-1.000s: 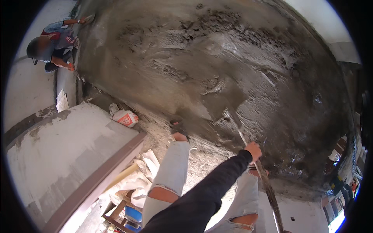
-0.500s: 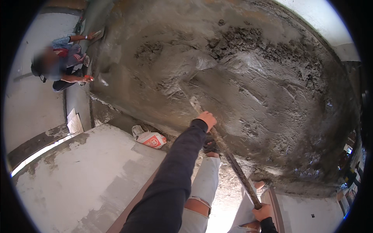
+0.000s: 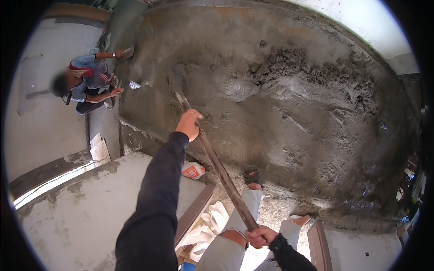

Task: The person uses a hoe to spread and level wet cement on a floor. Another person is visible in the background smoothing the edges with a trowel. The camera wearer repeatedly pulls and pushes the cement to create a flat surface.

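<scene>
Both my hands grip a long, mud-smeared wooden pole (image 3: 220, 170), the handle of a tool. Its far end runs into the wet grey cement (image 3: 235, 122), and the head there is too blurred and coated to make out. My left hand (image 3: 189, 124) is wrapped round the upper part of the pole, arm stretched forward. Lower down, near my knees, my right hand (image 3: 261, 236) is closed round the near end. The pole slants from lower right to upper left. Rough, lumpy cement (image 3: 312, 67) lies farther off to the right.
At the far left a co-worker (image 3: 92, 81) crouches by the wall, a flat trowel (image 3: 128, 53) in one hand. A red-and-white bag (image 3: 193, 170) lies beside a low white wall (image 3: 113, 207). My feet stand at a doorway, between brown frame posts (image 3: 318, 247).
My hands and the pole have moved left, and its far end has swung leftward across the cement. The view has shifted slightly. The co-worker still crouches at the left.
</scene>
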`<state>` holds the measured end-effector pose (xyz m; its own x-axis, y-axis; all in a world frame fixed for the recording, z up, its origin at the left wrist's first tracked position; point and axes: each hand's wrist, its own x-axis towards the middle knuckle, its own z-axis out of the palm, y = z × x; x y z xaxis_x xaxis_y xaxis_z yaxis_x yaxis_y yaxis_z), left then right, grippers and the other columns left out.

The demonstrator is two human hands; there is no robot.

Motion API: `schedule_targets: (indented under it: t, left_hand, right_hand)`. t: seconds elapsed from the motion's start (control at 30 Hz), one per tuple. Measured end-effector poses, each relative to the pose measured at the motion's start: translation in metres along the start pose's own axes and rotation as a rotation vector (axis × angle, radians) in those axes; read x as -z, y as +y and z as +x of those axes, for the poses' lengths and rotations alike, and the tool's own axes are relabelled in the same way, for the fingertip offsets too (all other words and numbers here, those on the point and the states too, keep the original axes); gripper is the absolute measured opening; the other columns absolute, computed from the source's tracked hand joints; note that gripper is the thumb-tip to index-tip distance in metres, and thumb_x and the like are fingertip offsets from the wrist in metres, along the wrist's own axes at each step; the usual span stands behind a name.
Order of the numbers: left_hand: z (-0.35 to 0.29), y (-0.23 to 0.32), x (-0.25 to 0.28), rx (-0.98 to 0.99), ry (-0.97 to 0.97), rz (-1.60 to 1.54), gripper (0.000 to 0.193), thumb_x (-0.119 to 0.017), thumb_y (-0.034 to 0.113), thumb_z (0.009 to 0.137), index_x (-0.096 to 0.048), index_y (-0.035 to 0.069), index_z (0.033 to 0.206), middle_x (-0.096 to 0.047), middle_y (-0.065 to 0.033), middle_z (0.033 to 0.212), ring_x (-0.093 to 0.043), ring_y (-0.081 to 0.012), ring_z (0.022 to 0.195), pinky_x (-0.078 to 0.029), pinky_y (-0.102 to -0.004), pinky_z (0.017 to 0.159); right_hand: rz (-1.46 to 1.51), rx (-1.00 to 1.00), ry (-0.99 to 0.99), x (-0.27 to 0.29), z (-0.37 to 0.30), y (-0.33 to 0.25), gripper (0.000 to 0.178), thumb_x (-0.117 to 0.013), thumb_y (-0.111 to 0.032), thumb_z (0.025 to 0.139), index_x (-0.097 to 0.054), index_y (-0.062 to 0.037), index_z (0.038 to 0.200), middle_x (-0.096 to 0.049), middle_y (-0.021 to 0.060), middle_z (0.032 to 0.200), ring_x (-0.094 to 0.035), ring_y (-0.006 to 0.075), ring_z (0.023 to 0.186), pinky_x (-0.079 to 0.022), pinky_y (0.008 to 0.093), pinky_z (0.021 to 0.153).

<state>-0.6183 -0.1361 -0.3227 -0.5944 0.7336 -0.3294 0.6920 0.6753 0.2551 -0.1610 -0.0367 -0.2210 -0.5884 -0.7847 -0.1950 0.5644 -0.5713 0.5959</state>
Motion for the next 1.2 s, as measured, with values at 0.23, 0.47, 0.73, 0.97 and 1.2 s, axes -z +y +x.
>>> schedule_targets:
  t: [0.23,0.47,0.73,0.97,1.2]
  left_hand:
    - [-0.034,0.05,-0.026,1.143,0.08,-1.513,0.024,-0.06,0.015,0.073,-0.054,-0.007,0.082,-0.058,-0.0161,0.069,-0.057,-0.0266,0.053,-0.046,-0.0388,0.05]
    - [-0.066,0.139,-0.05,1.07,0.039,-1.395,0.015,-0.055,0.009,0.073,-0.051,-0.002,0.063,-0.048,-0.0105,0.051,-0.05,-0.0231,0.042,-0.042,-0.0349,0.042]
    - [-0.097,0.192,-0.032,0.994,0.033,-1.439,0.015,-0.055,0.008,0.071,-0.052,0.0,0.059,-0.049,-0.0113,0.051,-0.05,-0.024,0.04,-0.043,-0.036,0.04]
    - [-0.125,0.21,-0.038,0.971,-0.056,-1.592,0.017,-0.054,0.013,0.076,-0.049,0.003,0.063,-0.048,-0.0089,0.054,-0.049,-0.0221,0.044,-0.043,-0.0328,0.043]
    - [-0.232,0.402,-0.064,0.81,-0.211,-2.36,0.014,-0.051,0.017,0.088,-0.048,0.005,0.095,-0.055,-0.0109,0.083,-0.054,-0.0224,0.076,-0.047,-0.0415,0.069]
  right_hand:
    - [-0.321,0.374,0.46,-0.065,0.023,0.012,0.03,-0.052,-0.026,0.087,-0.051,0.0021,0.098,-0.052,0.0067,0.066,-0.051,0.0147,0.057,-0.04,0.0251,0.05]
    - [-0.162,0.33,0.449,-0.063,-0.051,0.065,0.018,-0.053,-0.018,0.088,-0.049,-0.0006,0.091,-0.045,0.0035,0.06,-0.043,0.0122,0.047,-0.036,0.0264,0.044]
    - [0.075,0.284,0.299,-0.086,-0.093,0.116,0.018,-0.051,-0.018,0.089,-0.046,-0.0006,0.09,-0.044,0.0029,0.064,-0.04,0.0111,0.045,-0.035,0.0253,0.042]
    - [-0.592,0.291,0.561,-0.085,-0.116,0.12,0.018,-0.054,-0.018,0.087,-0.051,-0.0017,0.08,-0.049,0.0014,0.054,-0.047,0.0105,0.045,-0.038,0.0272,0.043]
    - [-1.607,0.342,1.483,0.055,-0.344,0.27,0.042,-0.072,-0.025,0.062,-0.053,-0.0014,0.091,-0.056,0.0122,0.057,-0.059,0.0273,0.052,-0.048,0.0361,0.053]
